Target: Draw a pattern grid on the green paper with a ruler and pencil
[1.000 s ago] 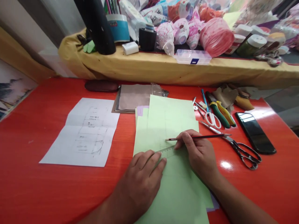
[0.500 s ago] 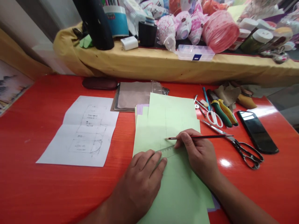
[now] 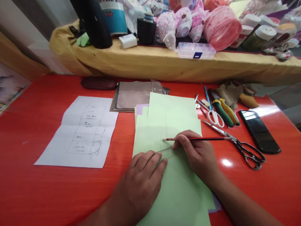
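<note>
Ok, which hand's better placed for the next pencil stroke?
Likely the right hand: it holds the pencil over the green paper, while the left hand rests on the ruler.

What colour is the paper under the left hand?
Pale green paper, best seen in the head view.

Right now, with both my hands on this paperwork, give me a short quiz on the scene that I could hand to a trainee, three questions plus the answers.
1. Multiple choice. What does the right hand hold?
a) the phone
b) a pencil
c) the pliers

2. True or false? The white sheet with the drawing lies to the left of the green paper.

3. Fill in the blank. The left hand rests on a clear, marked ____ on top of the green paper.

Key: 1 b; 2 true; 3 ruler.
</note>
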Motion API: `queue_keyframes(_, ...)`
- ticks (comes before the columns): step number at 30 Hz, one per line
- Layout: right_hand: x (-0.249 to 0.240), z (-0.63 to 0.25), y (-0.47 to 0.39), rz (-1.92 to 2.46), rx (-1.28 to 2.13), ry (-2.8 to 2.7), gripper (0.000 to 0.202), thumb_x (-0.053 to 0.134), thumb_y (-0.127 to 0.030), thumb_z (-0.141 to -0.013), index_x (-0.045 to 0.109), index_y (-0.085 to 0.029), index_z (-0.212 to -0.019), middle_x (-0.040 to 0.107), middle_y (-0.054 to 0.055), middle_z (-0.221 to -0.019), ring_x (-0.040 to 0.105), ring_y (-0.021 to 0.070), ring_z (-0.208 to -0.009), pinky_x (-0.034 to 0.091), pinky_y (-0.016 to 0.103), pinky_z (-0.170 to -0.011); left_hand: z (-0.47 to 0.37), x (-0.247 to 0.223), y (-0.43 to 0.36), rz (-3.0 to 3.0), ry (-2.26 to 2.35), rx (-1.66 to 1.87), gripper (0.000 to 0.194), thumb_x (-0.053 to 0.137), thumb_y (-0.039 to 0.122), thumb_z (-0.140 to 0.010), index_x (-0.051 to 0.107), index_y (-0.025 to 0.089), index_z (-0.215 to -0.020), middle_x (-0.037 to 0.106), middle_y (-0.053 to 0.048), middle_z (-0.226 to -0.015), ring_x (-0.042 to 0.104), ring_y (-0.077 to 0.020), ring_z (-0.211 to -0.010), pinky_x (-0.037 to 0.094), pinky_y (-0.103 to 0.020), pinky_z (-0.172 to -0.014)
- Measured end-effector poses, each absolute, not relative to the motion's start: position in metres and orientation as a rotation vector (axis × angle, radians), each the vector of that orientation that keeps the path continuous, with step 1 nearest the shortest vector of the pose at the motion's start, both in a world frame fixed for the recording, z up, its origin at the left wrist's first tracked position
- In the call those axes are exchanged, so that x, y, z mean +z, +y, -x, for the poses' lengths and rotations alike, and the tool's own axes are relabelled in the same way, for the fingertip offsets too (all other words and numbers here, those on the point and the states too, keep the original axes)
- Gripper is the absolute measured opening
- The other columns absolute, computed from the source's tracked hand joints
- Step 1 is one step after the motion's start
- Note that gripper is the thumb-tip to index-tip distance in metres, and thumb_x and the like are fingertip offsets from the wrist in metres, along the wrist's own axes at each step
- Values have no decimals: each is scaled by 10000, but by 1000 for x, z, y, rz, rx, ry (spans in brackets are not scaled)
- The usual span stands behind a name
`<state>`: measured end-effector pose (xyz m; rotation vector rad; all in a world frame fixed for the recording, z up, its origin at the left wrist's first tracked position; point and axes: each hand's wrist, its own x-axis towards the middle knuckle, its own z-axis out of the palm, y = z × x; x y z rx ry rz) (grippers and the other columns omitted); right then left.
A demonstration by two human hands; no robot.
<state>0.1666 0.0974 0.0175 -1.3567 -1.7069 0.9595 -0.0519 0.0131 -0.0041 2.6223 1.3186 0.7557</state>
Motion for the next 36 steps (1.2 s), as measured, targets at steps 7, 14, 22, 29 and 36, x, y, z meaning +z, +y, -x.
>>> queue_keyframes(7,16,-166,97,1304,953,-1743,356,598,-402,-1108,724,-239,-818,758,20,-757,699,183,-705,543,291,-669,53,-8,11,-2605,1317,745,356,470,162,-1137,680,114,-1421,701,-137,-1436,581,-323,-1334,394,-491,-1157)
queue_keyframes(14,17,-164,97,1280,942,-1758,327,611,-341,-1106,728,-241,-817,756,-2,-765,699,155,-704,541,257,-669,52,-7,12,-2610,1326,753,355,463,152,-1135,686,118,-1409,708,-134,-1418,582,-317,-1321,384,-480,-1155)
queue_keyframes(22,16,-164,98,1237,938,-1772,302,618,-309,-1105,728,-242,-831,752,-12,-774,702,139,-717,547,236,-688,52,-6,11,-2610,1325,746,358,465,155,-1133,682,112,-1415,707,-137,-1422,587,-323,-1316,387,-488,-1152)
queue_keyframes(29,15,-164,98,1191,955,-1772,277,617,-296,-1102,735,-241,-858,761,-5,-788,714,147,-727,560,246,-696,52,-7,12,-2606,1322,754,358,457,149,-1137,688,117,-1408,711,-135,-1414,585,-317,-1321,389,-484,-1153)
queue_keyframes(36,17,-166,95,1188,935,-1744,247,621,-274,-1105,748,-250,-894,775,-13,-790,724,146,-733,573,238,-711,52,-8,12,-2608,1322,755,352,472,146,-1128,692,112,-1401,708,-139,-1414,589,-326,-1307,389,-491,-1149)
